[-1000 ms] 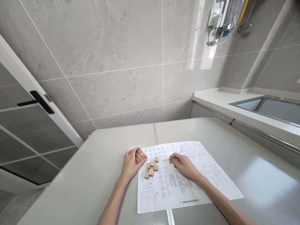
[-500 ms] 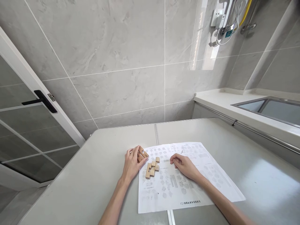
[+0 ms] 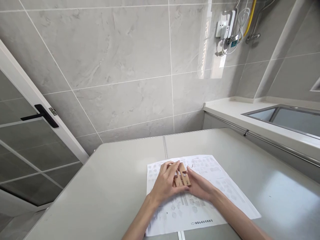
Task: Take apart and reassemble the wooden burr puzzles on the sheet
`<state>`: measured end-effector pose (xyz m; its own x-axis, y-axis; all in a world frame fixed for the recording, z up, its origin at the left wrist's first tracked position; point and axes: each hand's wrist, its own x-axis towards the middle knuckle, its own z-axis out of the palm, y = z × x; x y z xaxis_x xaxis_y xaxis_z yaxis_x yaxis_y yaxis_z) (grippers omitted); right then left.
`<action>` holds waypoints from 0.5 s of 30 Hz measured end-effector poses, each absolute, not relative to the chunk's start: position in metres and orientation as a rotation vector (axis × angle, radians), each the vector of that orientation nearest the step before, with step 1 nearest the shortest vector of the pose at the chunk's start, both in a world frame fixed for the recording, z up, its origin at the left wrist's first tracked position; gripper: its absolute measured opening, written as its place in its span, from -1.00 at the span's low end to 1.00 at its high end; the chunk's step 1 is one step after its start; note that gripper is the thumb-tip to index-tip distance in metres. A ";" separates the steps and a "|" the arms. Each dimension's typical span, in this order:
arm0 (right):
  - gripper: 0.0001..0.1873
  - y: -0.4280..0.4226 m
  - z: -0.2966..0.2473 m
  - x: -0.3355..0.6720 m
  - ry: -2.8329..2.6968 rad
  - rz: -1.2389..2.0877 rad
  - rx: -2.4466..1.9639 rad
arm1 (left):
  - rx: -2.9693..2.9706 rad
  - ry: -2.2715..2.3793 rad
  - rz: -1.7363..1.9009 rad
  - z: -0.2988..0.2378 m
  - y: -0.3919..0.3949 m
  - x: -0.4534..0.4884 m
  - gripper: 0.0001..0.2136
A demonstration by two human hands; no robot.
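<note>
Two notched wooden puzzle pieces (image 3: pixel 182 180) lie side by side between my hands, above the printed sheet (image 3: pixel 205 216). My left hand (image 3: pixel 167 180) is closed round them, fingers over the far end and thumb along the near edge. From the other side my right hand (image 3: pixel 199 183) cups the pieces, its thumb at their right edge and its fingers mostly hidden. Small dark marks show on the near ends of the pieces. The lighter stepped wooden blocks cannot be seen; my hands cover that part of the paper.
The sheet lies on a pale grey table (image 3: pixel 112 186) with a seam down its middle. A counter with a sink (image 3: pixel 287 116) runs along the right. At the left stands a glazed door with a black handle (image 3: pixel 46 115). A tiled wall (image 3: pixel 120 66) rises behind.
My left hand has carried the darker wooden pieces rightward over the sheet. My right hand has moved a little and now meets them. The lighter blocks have gone out of sight.
</note>
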<state>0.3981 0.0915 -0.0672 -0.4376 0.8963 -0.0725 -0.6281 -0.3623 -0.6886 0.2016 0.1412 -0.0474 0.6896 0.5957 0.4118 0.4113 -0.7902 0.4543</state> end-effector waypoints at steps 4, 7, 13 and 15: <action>-0.62 0.096 -0.080 0.399 -0.538 1.948 -0.642 | 2.484 0.787 0.717 -0.050 0.136 0.219 0.01; -0.67 0.101 -0.087 0.400 -0.468 1.968 -0.631 | 2.302 0.869 0.776 -0.055 0.134 0.223 -0.02; -0.70 0.110 -0.088 0.409 -0.392 1.867 -0.564 | 1.733 0.961 0.955 -0.071 0.118 0.234 -0.19; -0.72 0.111 -0.089 0.413 -0.385 1.839 -0.598 | 1.653 0.928 0.960 -0.076 0.114 0.239 -0.19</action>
<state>0.4128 0.1109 -0.0892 -0.2620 0.9412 -0.2135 -0.7763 -0.3370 -0.5327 0.2387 0.1137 -0.0762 0.3975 0.9027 0.1645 0.1345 -0.2347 0.9627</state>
